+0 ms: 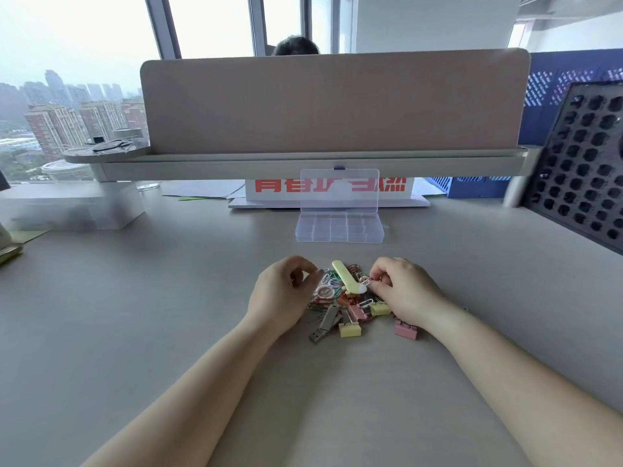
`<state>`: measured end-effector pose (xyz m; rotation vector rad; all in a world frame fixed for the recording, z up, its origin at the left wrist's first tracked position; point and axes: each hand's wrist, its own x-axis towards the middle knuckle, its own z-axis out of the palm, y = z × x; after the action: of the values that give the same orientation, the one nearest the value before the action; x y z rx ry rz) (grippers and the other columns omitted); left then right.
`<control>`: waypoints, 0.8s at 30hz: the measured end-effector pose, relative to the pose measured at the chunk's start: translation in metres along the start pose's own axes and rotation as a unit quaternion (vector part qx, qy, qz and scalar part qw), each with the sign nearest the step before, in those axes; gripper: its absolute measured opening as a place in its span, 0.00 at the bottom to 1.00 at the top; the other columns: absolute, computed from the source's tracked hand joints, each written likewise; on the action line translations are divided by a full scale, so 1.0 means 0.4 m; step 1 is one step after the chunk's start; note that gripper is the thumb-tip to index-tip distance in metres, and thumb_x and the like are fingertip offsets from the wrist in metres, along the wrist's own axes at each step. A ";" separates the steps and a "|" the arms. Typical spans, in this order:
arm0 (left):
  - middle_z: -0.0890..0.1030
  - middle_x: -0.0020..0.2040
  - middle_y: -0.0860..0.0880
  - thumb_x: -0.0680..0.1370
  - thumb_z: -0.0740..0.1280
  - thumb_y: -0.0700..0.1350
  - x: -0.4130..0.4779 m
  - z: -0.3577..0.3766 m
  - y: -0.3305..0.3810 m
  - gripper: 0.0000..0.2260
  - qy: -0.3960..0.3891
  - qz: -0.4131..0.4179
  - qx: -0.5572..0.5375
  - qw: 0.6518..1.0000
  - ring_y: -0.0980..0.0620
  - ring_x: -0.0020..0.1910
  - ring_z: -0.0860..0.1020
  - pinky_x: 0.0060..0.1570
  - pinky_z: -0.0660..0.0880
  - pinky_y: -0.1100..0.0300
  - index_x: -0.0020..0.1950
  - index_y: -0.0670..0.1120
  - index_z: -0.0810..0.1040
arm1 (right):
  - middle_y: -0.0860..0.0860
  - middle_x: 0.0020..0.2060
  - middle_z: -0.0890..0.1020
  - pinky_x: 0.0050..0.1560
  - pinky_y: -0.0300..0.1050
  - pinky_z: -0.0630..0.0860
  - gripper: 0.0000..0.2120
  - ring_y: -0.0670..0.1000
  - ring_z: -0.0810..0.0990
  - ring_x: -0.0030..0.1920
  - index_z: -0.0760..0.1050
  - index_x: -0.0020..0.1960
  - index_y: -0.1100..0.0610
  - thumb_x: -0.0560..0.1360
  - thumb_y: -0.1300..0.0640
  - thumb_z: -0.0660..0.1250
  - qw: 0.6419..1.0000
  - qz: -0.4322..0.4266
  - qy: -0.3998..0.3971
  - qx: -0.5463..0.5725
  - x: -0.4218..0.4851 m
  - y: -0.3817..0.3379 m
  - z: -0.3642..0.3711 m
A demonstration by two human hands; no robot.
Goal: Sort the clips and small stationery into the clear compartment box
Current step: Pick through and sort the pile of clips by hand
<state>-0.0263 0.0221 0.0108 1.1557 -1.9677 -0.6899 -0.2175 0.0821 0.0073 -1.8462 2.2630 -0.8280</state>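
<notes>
The grey desk [151,298] carries a clip heap [350,313], an open clear box [338,227], papers [202,189] and a sign [269,188].

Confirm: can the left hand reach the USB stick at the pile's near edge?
Probably yes. The left hand sits right beside the USB stick, whose plug end lies bare; nothing covers it.

Beige divider screen [333,102] along tabletop's far edge, white sign with red characters [269,189] beneath. Black perforated panel [580,163] at right edge. White box [84,207] near far-left corner.
</notes>
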 end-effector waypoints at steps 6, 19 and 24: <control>0.67 0.31 0.54 0.74 0.69 0.49 0.001 0.000 -0.015 0.02 -0.028 0.047 0.083 0.995 0.57 0.31 0.68 0.35 0.66 0.60 0.43 0.57 0.78 | 0.46 0.30 0.70 0.32 0.39 0.63 0.15 0.44 0.67 0.32 0.71 0.38 0.57 0.74 0.47 0.69 0.997 -0.009 0.038 0.059 -0.006 0.008 -0.012; 0.68 0.30 0.53 0.71 0.73 0.51 0.014 -0.109 -0.056 0.05 -0.135 0.062 0.135 0.980 0.55 0.28 0.65 0.35 0.64 0.60 0.44 0.57 0.78 | 0.49 0.23 0.65 0.33 0.46 0.61 0.20 0.50 0.65 0.28 0.64 0.30 0.57 0.77 0.50 0.64 0.990 0.012 0.086 0.114 -0.027 -0.007 -0.029; 0.67 0.32 0.54 0.66 0.77 0.53 0.012 -0.121 -0.055 0.11 -0.191 0.088 0.141 0.967 0.56 0.28 0.64 0.34 0.63 0.60 0.44 0.57 0.79 | 0.49 0.28 0.65 0.24 0.37 0.58 0.16 0.43 0.64 0.22 0.65 0.33 0.54 0.77 0.56 0.64 0.884 0.161 0.082 0.430 -0.020 -0.015 -0.057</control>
<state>0.0222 0.0041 0.0239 1.0482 -2.5266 -0.5826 -0.2194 0.0966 0.0275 -0.9918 1.7164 -1.6071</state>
